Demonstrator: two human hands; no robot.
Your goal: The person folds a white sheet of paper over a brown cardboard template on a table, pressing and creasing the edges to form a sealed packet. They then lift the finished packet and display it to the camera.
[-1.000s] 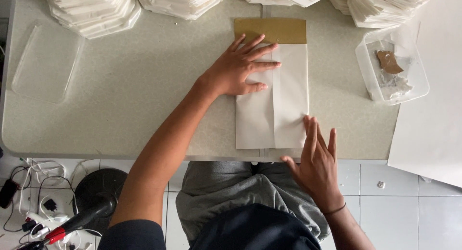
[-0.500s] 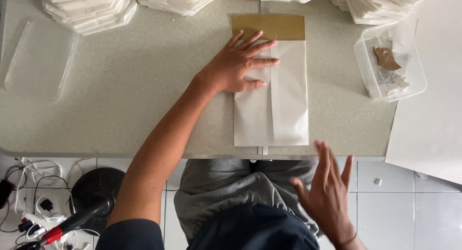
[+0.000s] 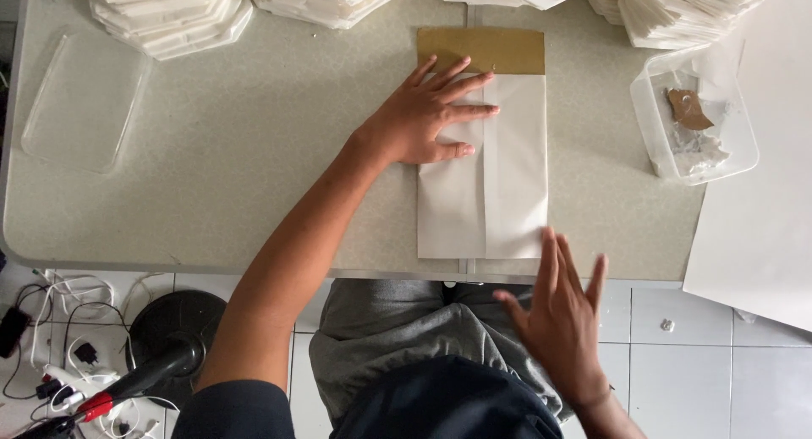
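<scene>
The folded white paper point(image 3: 486, 172) lies flat on the desk point(image 3: 254, 151) near its front edge, a brown strip point(image 3: 482, 50) at its 12 o'clock end. The left hand point(image 3: 427, 117) presses flat on its upper left part, fingers spread, its grip apart on nothing. The right hand point(image 3: 558, 321), fingers apart and empty, sits at the paper's 5 o'clock corner, fingertips at the paper's edge. A clear plastic container point(image 3: 694, 117) stands at 3 o'clock, and stacks of white paper point(image 3: 169, 16) line the far edge.
</scene>
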